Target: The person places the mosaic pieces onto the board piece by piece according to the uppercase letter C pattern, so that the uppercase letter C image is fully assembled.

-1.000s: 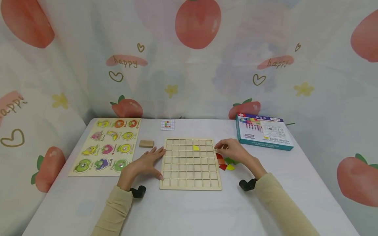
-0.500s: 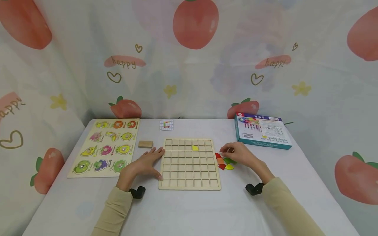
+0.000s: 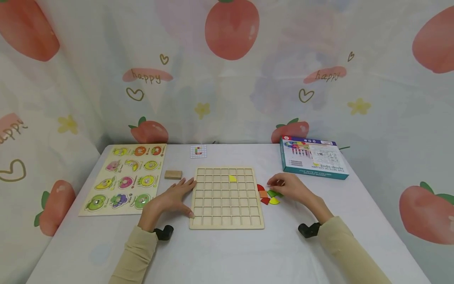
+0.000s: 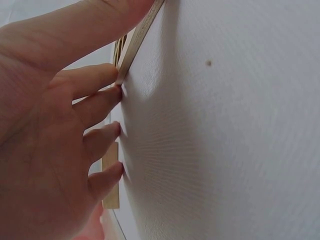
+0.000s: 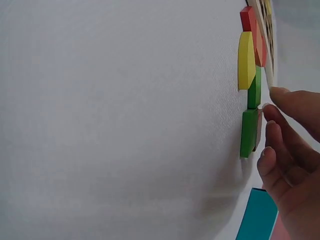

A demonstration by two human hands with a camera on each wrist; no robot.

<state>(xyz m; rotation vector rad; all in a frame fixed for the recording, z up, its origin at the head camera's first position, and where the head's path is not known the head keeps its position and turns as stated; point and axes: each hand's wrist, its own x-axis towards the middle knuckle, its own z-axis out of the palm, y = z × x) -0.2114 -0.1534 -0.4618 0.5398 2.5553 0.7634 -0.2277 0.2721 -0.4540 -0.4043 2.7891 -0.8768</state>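
Observation:
In the head view, a wooden grid board [image 3: 226, 211] lies flat at the table's centre, with a yellow quarter-round piece [image 3: 232, 178] in one cell of an upper row. My left hand [image 3: 172, 200] rests along its left edge, fingers spread, thumb near the lower corner; the left wrist view shows fingertips down at the tabletop. Right of the board lie small red [image 3: 265, 201], orange [image 3: 263, 194], yellow [image 3: 274, 201] and green pieces [image 5: 248, 133]. Over the green ones hovers my right hand [image 3: 291, 186], its fingers bent, with thumb and forefinger tips slightly apart and nothing visible between them.
A fruit puzzle board [image 3: 122, 179] lies to the left, beside a small wooden block [image 3: 173, 174]. Behind the grid board is a small pattern card [image 3: 198, 151]. A flat teal-sided box [image 3: 313, 157] lies at the back right, before a printed curtain [image 3: 227, 98].
My right hand has moved from the grid board's right edge rightward and slightly nearer, over the green pieces. The left hand stays at the board's edge, and the head view has shifted slightly.

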